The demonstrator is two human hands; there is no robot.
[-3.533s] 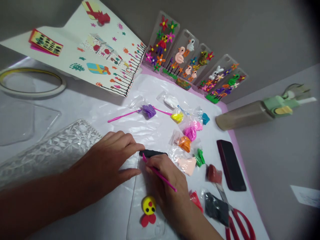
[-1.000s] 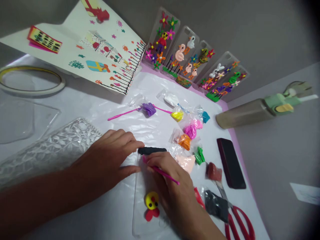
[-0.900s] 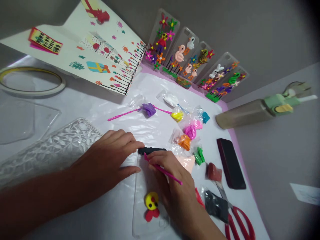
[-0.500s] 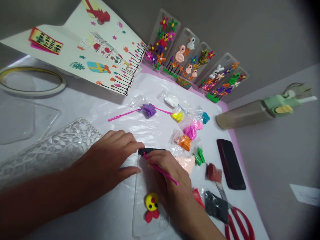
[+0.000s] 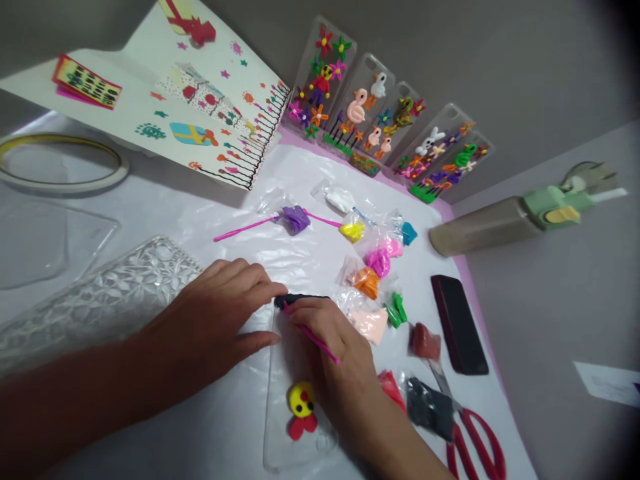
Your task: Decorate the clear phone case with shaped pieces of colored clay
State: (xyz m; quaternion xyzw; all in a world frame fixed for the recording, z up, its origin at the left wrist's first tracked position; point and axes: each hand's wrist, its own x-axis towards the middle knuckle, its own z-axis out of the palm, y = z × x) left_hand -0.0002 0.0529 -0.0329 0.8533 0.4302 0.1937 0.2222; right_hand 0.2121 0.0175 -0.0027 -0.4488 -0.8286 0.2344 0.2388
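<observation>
My right hand (image 5: 333,340) is closed around a thin pink tool (image 5: 320,344), its tip at the left end of a black clay strip (image 5: 305,299). That strip lies along the far edge of a clear phone case (image 5: 280,413). With thumb and fingers apart, my left hand (image 5: 240,303) touches the strip's left end with a fingertip and holds nothing. On the case is a yellow clay face (image 5: 301,399) with black dots and a red dot, above a red clay piece (image 5: 303,427).
Bagged clay, including purple (image 5: 295,219), orange (image 5: 367,283) and black (image 5: 430,408), lies beyond and to the right. Red-handled scissors (image 5: 480,440), a phone (image 5: 459,325) and a bottle (image 5: 490,227) are at right. A textured case (image 5: 135,287) lies left; decorated cases (image 5: 370,100) stand behind.
The pink tool has tilted, its rear end swinging left and slightly up, and my right hand has shifted slightly. The whole view has moved a little.
</observation>
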